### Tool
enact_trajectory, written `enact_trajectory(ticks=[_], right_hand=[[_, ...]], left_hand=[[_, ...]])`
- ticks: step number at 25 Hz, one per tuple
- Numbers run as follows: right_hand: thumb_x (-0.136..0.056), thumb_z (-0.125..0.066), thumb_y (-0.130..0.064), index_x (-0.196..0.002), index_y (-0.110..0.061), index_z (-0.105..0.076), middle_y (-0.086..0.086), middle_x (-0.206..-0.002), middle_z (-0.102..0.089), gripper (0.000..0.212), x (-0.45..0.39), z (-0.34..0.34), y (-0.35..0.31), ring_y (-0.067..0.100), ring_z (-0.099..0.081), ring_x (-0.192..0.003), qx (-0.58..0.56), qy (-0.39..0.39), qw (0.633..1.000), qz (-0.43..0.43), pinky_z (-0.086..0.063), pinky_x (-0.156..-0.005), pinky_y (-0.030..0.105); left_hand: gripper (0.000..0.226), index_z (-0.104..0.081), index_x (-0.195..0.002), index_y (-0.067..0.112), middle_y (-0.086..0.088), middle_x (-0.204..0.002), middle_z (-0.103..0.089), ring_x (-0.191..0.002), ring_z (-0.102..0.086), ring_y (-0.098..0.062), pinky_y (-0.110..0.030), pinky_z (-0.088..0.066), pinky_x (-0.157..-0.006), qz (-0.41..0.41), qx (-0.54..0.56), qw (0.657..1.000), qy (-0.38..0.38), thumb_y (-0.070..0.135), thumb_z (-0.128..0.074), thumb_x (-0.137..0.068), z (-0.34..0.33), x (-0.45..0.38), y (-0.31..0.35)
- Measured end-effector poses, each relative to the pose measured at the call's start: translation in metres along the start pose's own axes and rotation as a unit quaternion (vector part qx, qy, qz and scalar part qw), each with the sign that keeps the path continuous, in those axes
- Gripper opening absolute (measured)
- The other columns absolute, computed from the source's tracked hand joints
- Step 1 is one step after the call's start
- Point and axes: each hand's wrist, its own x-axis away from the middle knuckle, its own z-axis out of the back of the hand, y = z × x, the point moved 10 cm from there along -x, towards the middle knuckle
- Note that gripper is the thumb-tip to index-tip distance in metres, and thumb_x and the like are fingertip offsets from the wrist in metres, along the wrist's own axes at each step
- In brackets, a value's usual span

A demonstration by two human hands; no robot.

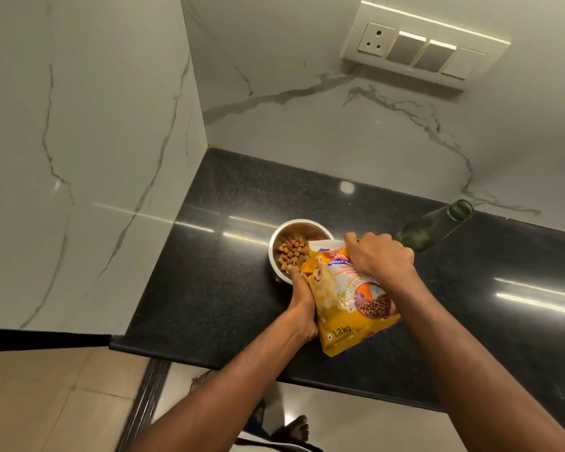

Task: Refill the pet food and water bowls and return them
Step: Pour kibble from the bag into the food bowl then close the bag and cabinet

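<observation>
I am tipping the yellow food bag (349,295) toward the steel bowl (276,252), which is sitting on the black counter (216,288) just beyond my left fingertips. My left hand (302,305) is wrapping the bag's left edge, fingers curling behind it and the thumb lying along the front, reaching almost to the bowl's near rim. My right hand (380,254) is closing over the bag's upper right corner, knuckles up, fingers clamping the film. The bag's mouth is hanging over the bowl on its right side, and kibble (291,251) is lying heaped in the part of the bowl nearest that mouth; the far part of the bowl is showing bare metal.

I am judging the bag to be soft, crinkly film with loose pellets inside, so it will be sagging and shifting its weight as it empties. Holding it at two places is making sense: one hand low on the side to carry the load, one high near the mouth to steer the pour. The film looks glossy, so I would be squeezing a fold rather than a flat face.

A green glass bottle (434,228) is lying tilted just beyond my right knuckles, its open neck pointing away; I cannot tell whether they are touching. It is fragile and could roll.
</observation>
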Motion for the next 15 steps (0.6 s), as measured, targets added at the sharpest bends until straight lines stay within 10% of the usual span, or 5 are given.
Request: enact_trajectory(ticks=[15], right_hand=[[-0.107, -0.030, -0.062, -0.119, -0.016, -0.072, 0.013, -0.121, -0.072, 0.063, 0.005, 0.012, -0.015, 0.030, -0.069, -0.106, 0.036, 0.031, 0.999, 0.005, -0.047, -0.088, 0.046]], left_hand=[[0.098, -0.075, -0.121, 0.027, -0.019, -0.114, -0.081, -0.111, -0.073, -0.043, -0.064, -0.055, -0.100, -0.024, 0.019, 0.999, 0.012, 0.094, -0.011, -0.087, 0.004, -0.001, 0.004]])
